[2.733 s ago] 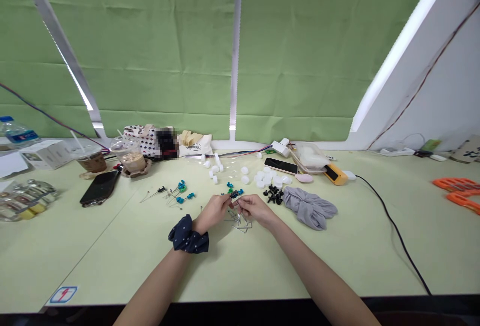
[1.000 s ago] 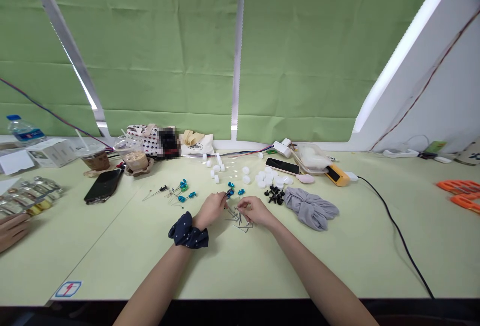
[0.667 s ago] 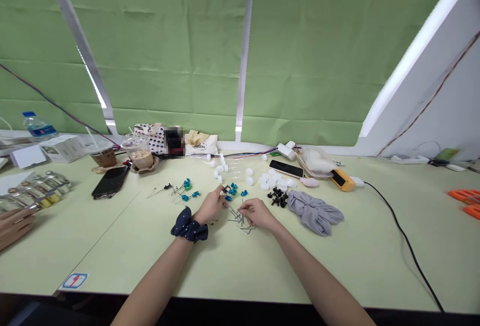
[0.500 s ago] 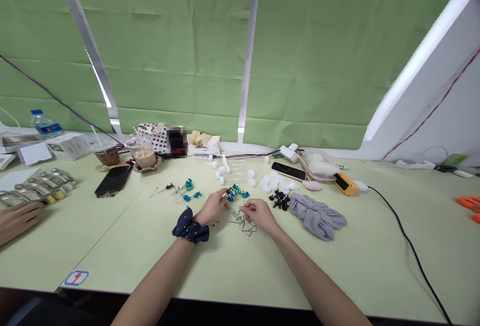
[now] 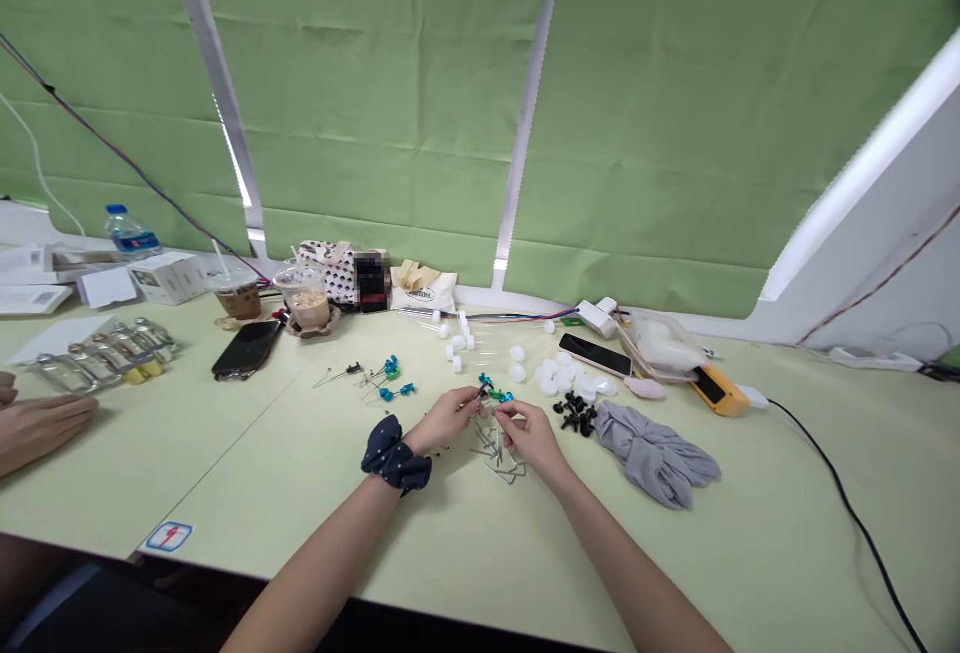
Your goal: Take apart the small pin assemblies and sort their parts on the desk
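Note:
My left hand (image 5: 448,417), with a dark scrunchie (image 5: 395,455) on the wrist, pinches a small black part (image 5: 484,391) at its fingertips. Close beside it, my right hand (image 5: 534,435) has its thumb and forefinger closed on something thin and small, mostly hidden. Bent silver metal pins (image 5: 508,474) lie in a loose heap below both hands. Just beyond the fingertips are blue and green small pieces (image 5: 505,396). To the left lie thin wire-like stems with blue heads (image 5: 397,392). Several black knob-like parts (image 5: 576,417) lie right of my right hand.
White round caps (image 5: 555,371) and a phone (image 5: 595,354) lie behind the black parts. A grey cloth (image 5: 660,453) and a yellow device (image 5: 718,391) are at the right. Drink cups (image 5: 307,308), another phone (image 5: 247,349), glass bottles (image 5: 105,358) and another person's hand (image 5: 45,423) are at left.
The view has shifted, so the table appears further right. My hands have come a little closer together at the fingertips. The other person's hand at far left is now off the bottles.

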